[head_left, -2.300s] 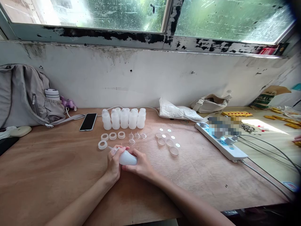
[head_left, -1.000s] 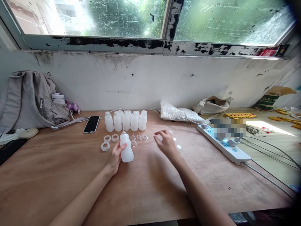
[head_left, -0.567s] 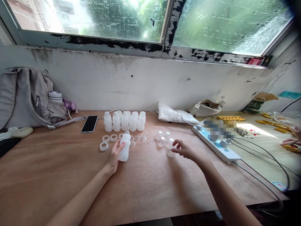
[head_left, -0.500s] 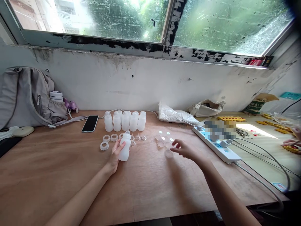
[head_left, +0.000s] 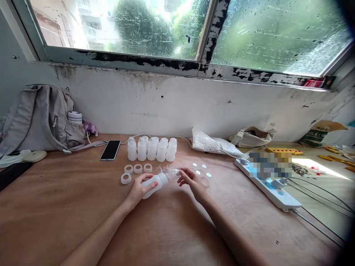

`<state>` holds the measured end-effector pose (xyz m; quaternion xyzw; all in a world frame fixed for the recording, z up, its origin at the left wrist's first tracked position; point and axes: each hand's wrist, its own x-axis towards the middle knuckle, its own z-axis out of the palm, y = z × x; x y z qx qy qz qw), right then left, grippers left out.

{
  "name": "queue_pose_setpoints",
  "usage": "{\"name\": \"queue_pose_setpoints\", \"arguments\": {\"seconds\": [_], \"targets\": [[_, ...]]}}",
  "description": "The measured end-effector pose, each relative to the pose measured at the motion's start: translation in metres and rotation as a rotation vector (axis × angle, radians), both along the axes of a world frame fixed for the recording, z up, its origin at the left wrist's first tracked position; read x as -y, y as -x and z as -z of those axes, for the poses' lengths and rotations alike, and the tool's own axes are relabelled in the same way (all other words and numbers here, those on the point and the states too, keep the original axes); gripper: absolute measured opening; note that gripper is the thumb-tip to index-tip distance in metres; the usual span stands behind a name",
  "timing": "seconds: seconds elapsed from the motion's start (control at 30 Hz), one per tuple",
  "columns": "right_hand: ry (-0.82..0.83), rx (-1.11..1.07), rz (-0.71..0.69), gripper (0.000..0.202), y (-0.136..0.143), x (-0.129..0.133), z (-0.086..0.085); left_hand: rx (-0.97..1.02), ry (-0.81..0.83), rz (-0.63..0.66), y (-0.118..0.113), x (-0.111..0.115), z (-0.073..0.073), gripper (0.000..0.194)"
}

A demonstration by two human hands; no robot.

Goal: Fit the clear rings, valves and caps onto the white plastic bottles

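Note:
My left hand (head_left: 141, 189) is wrapped around a frosted white baby bottle (head_left: 154, 186), tilted so its neck points up and to the right. Just right of the neck is a clear dome-shaped cap (head_left: 173, 173), pinched at its right end by the fingertips of my right hand (head_left: 191, 181). Whether cap and bottle touch I cannot tell. Behind the bottle lie white collar rings (head_left: 138, 168) and clear teats (head_left: 159, 169), partly hidden. Clear round caps (head_left: 205, 181) and small white discs (head_left: 208, 174) lie beyond my right hand.
Several similar bottles (head_left: 152, 148) stand at the back. A phone (head_left: 110, 150) and a grey backpack (head_left: 41, 118) are on the left. To the right are a power strip (head_left: 267, 186) with cables, a white padded packet (head_left: 213, 142) and a beige bag (head_left: 249, 136).
The bottle has gone from nearly upright to tilted rightward. My right hand has moved left from the clear caps towards the bottle neck, with a clear cap in its fingers. The view has shifted.

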<state>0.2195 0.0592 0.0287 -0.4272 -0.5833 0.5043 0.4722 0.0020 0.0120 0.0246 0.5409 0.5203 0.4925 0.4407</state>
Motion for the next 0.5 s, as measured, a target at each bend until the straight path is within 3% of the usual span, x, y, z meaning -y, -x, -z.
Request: {"name": "queue_pose_setpoints", "arguments": {"seconds": [0.17, 0.5], "targets": [[-0.025, 0.028, -0.009, 0.032, 0.007, 0.009, 0.013, -0.076, -0.021, -0.014, 0.000, -0.001, -0.001, 0.033], [-0.102, 0.161, -0.032, 0.028, 0.010, 0.021, 0.010, -0.022, 0.049, 0.031, 0.002, -0.001, -0.004, 0.033]]}}
